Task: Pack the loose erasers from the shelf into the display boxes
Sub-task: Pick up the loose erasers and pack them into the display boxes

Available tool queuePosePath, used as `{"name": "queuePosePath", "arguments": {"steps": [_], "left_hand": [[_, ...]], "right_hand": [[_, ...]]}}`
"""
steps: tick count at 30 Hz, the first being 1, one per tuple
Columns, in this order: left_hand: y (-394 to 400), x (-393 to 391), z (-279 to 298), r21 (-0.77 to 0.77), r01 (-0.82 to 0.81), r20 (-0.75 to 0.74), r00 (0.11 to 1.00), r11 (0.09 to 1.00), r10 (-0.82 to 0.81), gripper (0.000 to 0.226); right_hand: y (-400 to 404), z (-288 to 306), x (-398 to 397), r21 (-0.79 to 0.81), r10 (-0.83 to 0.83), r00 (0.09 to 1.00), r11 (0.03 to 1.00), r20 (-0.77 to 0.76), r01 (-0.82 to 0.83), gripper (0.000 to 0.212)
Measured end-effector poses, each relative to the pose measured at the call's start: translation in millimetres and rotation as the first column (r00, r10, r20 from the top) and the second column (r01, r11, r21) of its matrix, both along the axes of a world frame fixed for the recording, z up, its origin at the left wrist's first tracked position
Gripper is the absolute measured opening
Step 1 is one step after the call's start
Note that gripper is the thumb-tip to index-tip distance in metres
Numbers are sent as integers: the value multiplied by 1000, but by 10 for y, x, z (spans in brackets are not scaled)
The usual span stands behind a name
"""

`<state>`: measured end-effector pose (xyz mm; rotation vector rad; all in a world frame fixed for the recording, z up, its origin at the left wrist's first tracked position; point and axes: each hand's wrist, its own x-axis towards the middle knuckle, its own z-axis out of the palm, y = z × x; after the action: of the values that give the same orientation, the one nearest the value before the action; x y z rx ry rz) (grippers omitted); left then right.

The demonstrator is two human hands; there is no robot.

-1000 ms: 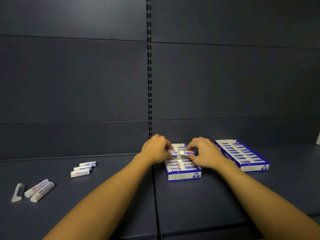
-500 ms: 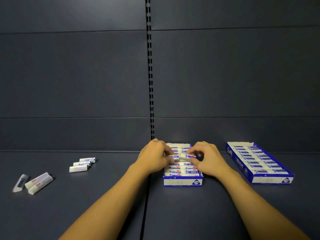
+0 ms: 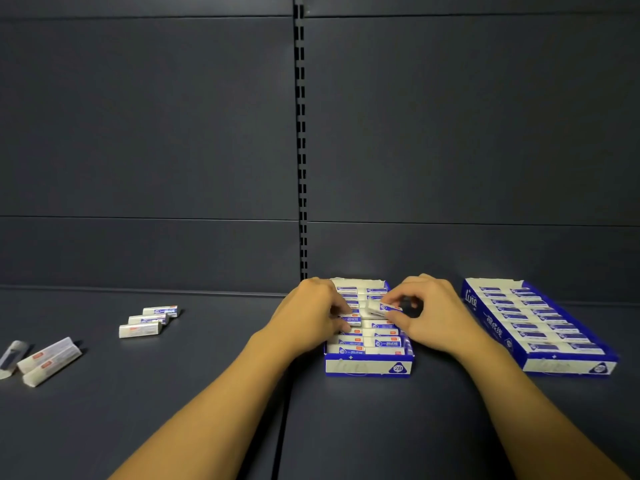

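While both hands work, full box [image 3: 540, 327] right — loose erasers [image 3: 149, 320] left.

Both bare forearms reach forward from the lower edge of the view and converge toward the middle. The left hand [image 3: 311, 315] lies palm down, knuckles up, fingers curled downward at their tips. The right hand [image 3: 427, 315] is also knuckles up, its thumb and fingertips [image 3: 391, 301] pinching a small white and blue eraser [image 3: 381, 308], tilted.
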<state>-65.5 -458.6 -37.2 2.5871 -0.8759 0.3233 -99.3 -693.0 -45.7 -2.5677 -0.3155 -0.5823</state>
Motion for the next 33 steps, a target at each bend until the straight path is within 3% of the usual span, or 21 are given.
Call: {"name": "queuePosePath", "arguments": {"steps": [11, 24, 33], "left_hand": [[45, 30, -47, -11, 18, 55, 998, 1000, -17, 24], [19, -4, -55, -26, 21, 69, 997, 999, -19, 26], [25, -18, -61, -36, 25, 71, 997, 999, -23, 26]], "right_hand": [[34, 0, -20, -124, -6, 1000, 992, -21, 3, 28], [109, 9, -40, -167, -64, 992, 985, -105, 46, 35], [167, 54, -39, -222, -85, 988, 973, -125, 56, 27]]}}
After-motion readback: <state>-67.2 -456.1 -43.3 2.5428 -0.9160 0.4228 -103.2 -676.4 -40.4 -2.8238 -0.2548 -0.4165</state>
